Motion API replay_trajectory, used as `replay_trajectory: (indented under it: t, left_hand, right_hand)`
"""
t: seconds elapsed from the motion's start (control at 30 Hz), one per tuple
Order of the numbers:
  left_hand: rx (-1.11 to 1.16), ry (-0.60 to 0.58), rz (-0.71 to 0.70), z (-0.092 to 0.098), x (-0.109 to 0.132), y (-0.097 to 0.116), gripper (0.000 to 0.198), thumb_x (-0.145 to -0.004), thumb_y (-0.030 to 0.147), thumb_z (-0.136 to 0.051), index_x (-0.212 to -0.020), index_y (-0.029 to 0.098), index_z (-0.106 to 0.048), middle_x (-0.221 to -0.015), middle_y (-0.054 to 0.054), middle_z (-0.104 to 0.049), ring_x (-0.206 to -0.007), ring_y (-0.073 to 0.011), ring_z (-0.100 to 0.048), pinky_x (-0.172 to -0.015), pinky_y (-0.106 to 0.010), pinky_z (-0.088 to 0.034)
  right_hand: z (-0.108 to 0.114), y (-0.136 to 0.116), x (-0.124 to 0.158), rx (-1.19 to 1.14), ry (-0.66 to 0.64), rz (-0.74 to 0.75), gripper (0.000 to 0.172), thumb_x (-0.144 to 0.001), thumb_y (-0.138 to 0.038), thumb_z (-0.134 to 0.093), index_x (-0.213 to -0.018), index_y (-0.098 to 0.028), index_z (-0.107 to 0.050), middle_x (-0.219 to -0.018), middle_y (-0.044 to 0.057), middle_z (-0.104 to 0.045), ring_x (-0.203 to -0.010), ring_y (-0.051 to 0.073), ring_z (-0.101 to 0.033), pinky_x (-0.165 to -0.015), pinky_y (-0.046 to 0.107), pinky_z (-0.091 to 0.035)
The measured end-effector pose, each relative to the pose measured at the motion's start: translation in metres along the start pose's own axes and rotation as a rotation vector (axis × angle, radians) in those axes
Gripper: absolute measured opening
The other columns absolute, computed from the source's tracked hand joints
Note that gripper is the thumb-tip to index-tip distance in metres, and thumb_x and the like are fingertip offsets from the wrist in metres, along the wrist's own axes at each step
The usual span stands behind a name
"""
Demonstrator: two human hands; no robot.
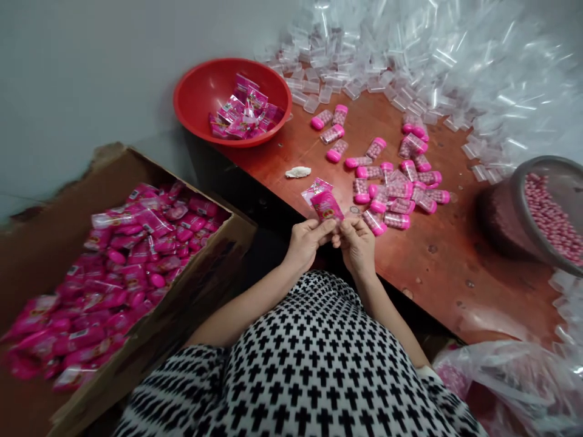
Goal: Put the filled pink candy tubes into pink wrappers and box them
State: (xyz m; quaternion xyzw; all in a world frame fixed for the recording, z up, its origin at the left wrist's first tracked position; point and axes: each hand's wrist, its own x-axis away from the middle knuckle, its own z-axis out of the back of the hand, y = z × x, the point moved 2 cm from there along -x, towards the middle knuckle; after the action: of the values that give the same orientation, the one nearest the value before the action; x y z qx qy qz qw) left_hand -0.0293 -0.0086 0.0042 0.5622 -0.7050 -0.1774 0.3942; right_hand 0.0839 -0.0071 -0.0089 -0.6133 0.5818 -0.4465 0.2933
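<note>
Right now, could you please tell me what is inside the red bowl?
Inside the red bowl lies a pile of pink printed packets. Whatever the upper packets cover, including the bowl's bottom beneath them, cannot be seen.

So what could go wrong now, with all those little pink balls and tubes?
The open grey bucket might spill its pink balls if someone knocks it. Some filled tubes lie on their sides near the edge of the table, so a bump might roll them off. The left hand and right hand seem to pinch the pink packet just by its edge, so it might slip.
</note>
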Motion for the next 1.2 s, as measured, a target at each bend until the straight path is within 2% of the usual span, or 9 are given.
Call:
replay_trajectory:
  t: [0.13, 0.23, 0.3, 0.47, 0.6, 0.83, 1.0, 1.1, 1.2]
  left_hand:
    - [0.151, 0.256, -0.453, 0.042, 0.009, 0.06, 0.043, -0.071, 0.059, -0.069, -0.093, 0.021, -0.067, -0.092, -0.005, -0.075, -0.085, -0.0172, -0.07, -0.079, -0.029, -0.055]
    - [0.156, 0.414, -0.586, 0.071, 0.005, 0.081, 0.06, -0.079, 0.066, -0.054, -0.115, 0.018, -0.059, -0.093, -0.005, -0.075, -0.086, -0.0179, -0.071, -0.083, -0.034, -0.054]
    - [-0.089, 0.409, -0.547, 0.075, -0.009, 0.074, 0.056, -0.077, 0.055, -0.064, -0.119, 0.018, -0.058, -0.099, -0.008, -0.074, -0.093, -0.0205, -0.07, -0.093, -0.041, -0.05]
    - [-1.017, 0.078, -0.631, 0.047, -0.063, 0.029, 0.032, -0.074, 0.026, -0.073, -0.106, 0.021, -0.071, -0.132, -0.011, -0.059, -0.137, -0.0294, -0.039, -0.118, -0.048, -0.013]
    - [-1.259, 0.019, -0.66, 0.036, -0.087, 0.011, 0.026, -0.078, 0.019, -0.068, -0.103, 0.025, -0.071, -0.135, -0.008, -0.057, -0.14, -0.0314, -0.032, -0.117, -0.057, -0.003]
    - [-1.167, 0.042, -0.688, 0.045, -0.085, 0.007, 0.016, -0.083, 0.022, -0.063, -0.094, 0.029, -0.073, -0.129, -0.005, -0.062, -0.137, -0.0244, -0.039, -0.117, -0.055, -0.007]
    - [-1.075, -0.019, -0.713, 0.035, -0.065, 0.006, 0.018, -0.083, 0.025, -0.063, -0.099, 0.029, -0.072, -0.131, -0.004, -0.06, -0.136, -0.0214, -0.041, -0.118, -0.049, -0.013]
    - [-0.881, -0.001, -0.593, 0.025, -0.05, 0.013, 0.023, -0.076, 0.024, -0.071, -0.099, 0.028, -0.073, -0.128, -0.004, -0.063, -0.132, -0.0226, -0.047, -0.115, -0.042, -0.026]
    - [-0.526, 0.11, -0.344, 0.023, -0.043, 0.021, 0.037, -0.064, 0.026, -0.081, -0.099, 0.024, -0.073, -0.112, -0.006, -0.07, -0.112, -0.0246, -0.062, -0.098, -0.035, -0.047]
  right_hand:
    - [0.005, -0.001, 0.001, 0.088, -0.024, 0.029, 0.031, -0.073, -0.041, -0.074, -0.09, -0.02, -0.059, -0.067, -0.003, -0.069, -0.047, 0.009, -0.061, -0.041, 0.017, -0.047]
    - [0.012, 0.002, 0.0, 0.153, -0.005, 0.016, 0.028, -0.076, -0.042, -0.071, -0.087, -0.019, -0.058, -0.065, -0.003, -0.067, -0.047, 0.008, -0.06, -0.041, 0.017, -0.046]
    - [0.013, 0.004, 0.0, 0.18, 0.002, 0.002, 0.027, -0.078, -0.042, -0.069, -0.085, -0.019, -0.058, -0.065, -0.003, -0.067, -0.047, 0.007, -0.06, -0.041, 0.016, -0.046]
    - [0.008, 0.003, 0.002, 0.282, -0.066, 0.005, 0.025, -0.082, -0.043, -0.064, -0.083, -0.019, -0.059, -0.066, -0.002, -0.067, -0.048, 0.008, -0.059, -0.044, 0.018, -0.046]
    - [0.012, 0.0, 0.003, 0.353, -0.082, -0.022, 0.026, -0.081, -0.044, -0.065, -0.08, -0.019, -0.059, -0.066, -0.002, -0.067, -0.048, 0.008, -0.058, -0.045, 0.019, -0.047]
    - [0.013, 0.0, -0.014, 0.363, -0.04, 0.008, 0.024, -0.081, -0.042, -0.065, -0.086, -0.019, -0.059, -0.072, -0.002, -0.066, -0.056, 0.008, -0.06, -0.049, 0.019, -0.048]
    - [-0.001, 0.002, -0.045, 0.205, -0.021, 0.053, 0.042, -0.07, -0.036, -0.076, -0.104, -0.023, -0.055, -0.095, -0.001, -0.068, -0.081, 0.012, -0.065, -0.063, 0.022, -0.053]
    - [-0.007, 0.001, -0.057, 0.128, -0.062, 0.01, 0.045, -0.065, -0.03, -0.079, -0.101, -0.023, -0.053, -0.074, -0.006, -0.065, -0.063, 0.009, -0.06, -0.058, 0.021, -0.05]
    - [-0.01, -0.006, -0.06, 0.164, -0.084, 0.023, 0.047, -0.062, -0.026, -0.08, -0.1, -0.021, -0.054, -0.061, -0.01, -0.059, -0.052, 0.008, -0.054, -0.054, 0.02, -0.046]
